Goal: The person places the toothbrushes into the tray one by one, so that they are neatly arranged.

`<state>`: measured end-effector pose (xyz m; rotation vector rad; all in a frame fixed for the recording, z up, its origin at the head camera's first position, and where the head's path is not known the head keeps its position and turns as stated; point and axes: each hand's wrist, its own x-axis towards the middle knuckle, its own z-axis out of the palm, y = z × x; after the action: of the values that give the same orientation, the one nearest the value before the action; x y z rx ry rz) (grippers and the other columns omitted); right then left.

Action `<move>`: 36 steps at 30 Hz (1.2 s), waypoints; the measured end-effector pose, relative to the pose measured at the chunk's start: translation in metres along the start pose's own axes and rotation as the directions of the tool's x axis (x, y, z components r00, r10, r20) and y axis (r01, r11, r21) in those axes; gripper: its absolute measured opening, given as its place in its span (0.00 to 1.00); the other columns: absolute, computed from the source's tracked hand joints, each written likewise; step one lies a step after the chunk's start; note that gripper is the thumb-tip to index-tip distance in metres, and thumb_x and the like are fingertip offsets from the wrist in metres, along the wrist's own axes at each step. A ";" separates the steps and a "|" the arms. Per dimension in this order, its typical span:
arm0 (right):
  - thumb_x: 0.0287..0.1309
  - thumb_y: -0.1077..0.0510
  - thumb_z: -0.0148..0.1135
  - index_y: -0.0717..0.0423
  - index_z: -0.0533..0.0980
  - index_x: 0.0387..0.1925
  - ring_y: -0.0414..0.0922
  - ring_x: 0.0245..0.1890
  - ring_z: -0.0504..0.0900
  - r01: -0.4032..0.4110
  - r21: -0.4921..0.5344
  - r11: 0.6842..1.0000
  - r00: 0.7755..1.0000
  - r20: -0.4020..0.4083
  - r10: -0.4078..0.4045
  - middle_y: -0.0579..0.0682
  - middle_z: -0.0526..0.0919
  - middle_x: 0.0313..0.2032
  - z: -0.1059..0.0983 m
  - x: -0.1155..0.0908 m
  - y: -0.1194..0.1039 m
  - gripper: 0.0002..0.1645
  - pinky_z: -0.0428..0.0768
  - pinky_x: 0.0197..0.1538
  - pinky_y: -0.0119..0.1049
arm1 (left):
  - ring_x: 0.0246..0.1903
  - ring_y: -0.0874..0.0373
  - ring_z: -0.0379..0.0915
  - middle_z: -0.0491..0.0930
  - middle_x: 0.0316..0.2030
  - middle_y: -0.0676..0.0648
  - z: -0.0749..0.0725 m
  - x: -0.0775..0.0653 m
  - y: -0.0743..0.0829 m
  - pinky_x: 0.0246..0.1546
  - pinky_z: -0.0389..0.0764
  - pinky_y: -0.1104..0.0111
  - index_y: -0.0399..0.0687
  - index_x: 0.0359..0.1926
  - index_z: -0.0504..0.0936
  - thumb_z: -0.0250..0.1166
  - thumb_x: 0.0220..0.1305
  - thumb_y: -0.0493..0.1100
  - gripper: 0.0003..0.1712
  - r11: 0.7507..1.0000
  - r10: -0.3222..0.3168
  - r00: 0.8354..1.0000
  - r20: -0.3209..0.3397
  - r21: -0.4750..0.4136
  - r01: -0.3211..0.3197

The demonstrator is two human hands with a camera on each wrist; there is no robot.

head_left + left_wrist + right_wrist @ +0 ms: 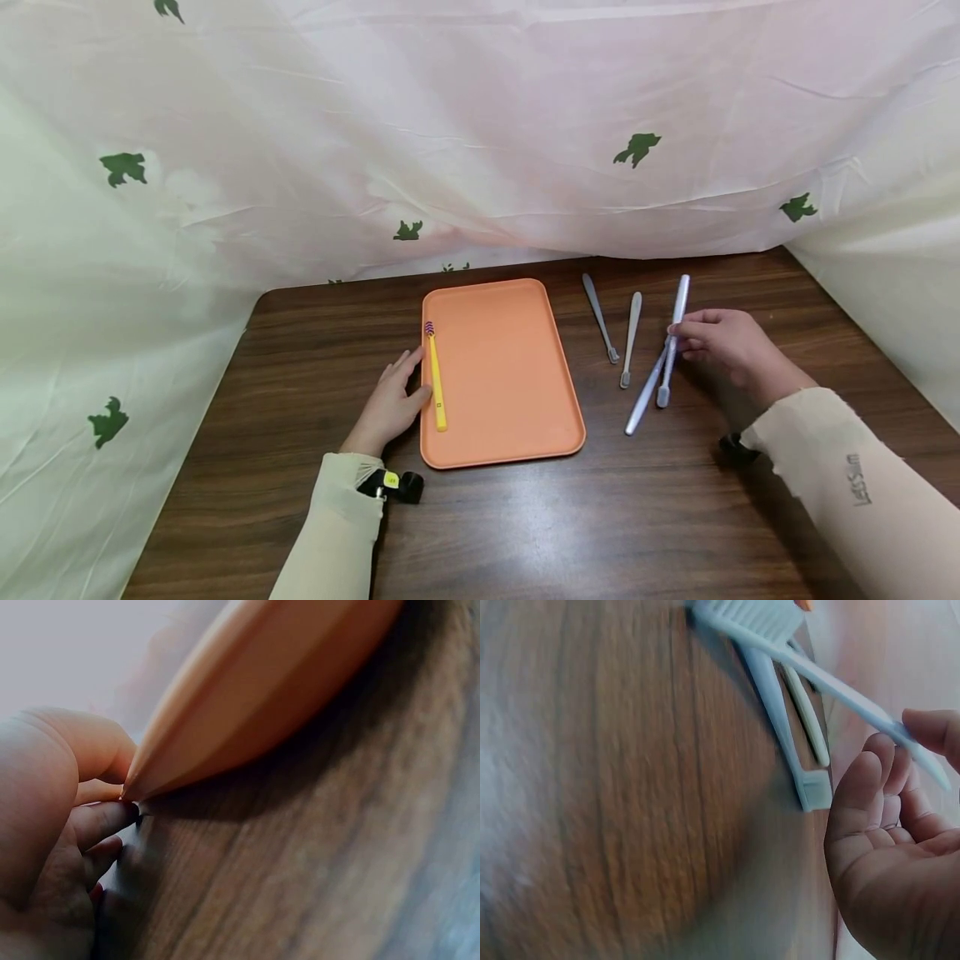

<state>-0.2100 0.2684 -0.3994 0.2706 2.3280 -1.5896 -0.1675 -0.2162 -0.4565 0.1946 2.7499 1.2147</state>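
My right hand (723,342) pinches a pale lavender-blue toothbrush (681,300) between thumb and fingers; its head points toward me, as the right wrist view also shows with the held toothbrush (847,694). Behind it another pale blue toothbrush (642,404) lies slanted on the table, its head by my fingers. My left hand (387,404) rests at the left edge of an orange tray (502,375), thumb and fingers spread and touching the rim (161,742). Inside the tray, along that edge, lies a yellow toothbrush (437,383) with purple bristles.
Between the tray and my right hand lie a grey-blue toothbrush (597,312) and an off-white toothbrush (632,333), heads toward me. The dark wooden table (510,525) ends at the back against a hanging pale cloth (450,150) with green bird-like shapes.
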 end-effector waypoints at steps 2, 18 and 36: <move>0.67 0.51 0.64 0.60 0.78 0.47 0.37 0.34 0.84 -0.008 0.027 1.000 1.000 0.012 0.007 0.41 0.86 0.31 0.001 -0.002 0.000 0.17 0.86 0.44 0.36 | 0.77 0.49 0.43 0.59 0.75 0.45 0.000 0.000 0.000 0.77 0.40 0.53 0.44 0.77 0.59 0.59 0.71 0.42 0.37 1.000 -0.002 1.000 0.002 0.002 0.002; 0.70 0.52 0.61 0.47 0.82 0.33 0.38 0.33 0.84 0.000 0.206 0.979 0.998 0.063 -0.013 0.41 0.85 0.31 0.005 -0.010 -0.001 0.09 0.85 0.40 0.33 | 0.77 0.49 0.44 0.60 0.75 0.44 -0.001 -0.001 0.001 0.77 0.39 0.54 0.44 0.77 0.59 0.60 0.70 0.41 0.37 1.000 0.000 1.000 -0.002 -0.002 0.000; 0.69 0.63 0.59 0.55 0.85 0.31 0.41 0.30 0.86 0.055 0.488 0.871 0.986 0.112 -0.125 0.50 0.87 0.30 0.021 -0.020 0.004 0.11 0.86 0.36 0.33 | 0.77 0.45 0.44 0.60 0.75 0.41 -0.001 0.000 -0.001 0.77 0.39 0.50 0.42 0.77 0.59 0.59 0.70 0.38 0.37 0.999 0.029 1.000 -0.010 -0.020 -0.029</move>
<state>-0.1863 0.2505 -0.4031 0.1514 1.8285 -2.1512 -0.1682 -0.2171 -0.4566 0.2283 2.7511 1.2540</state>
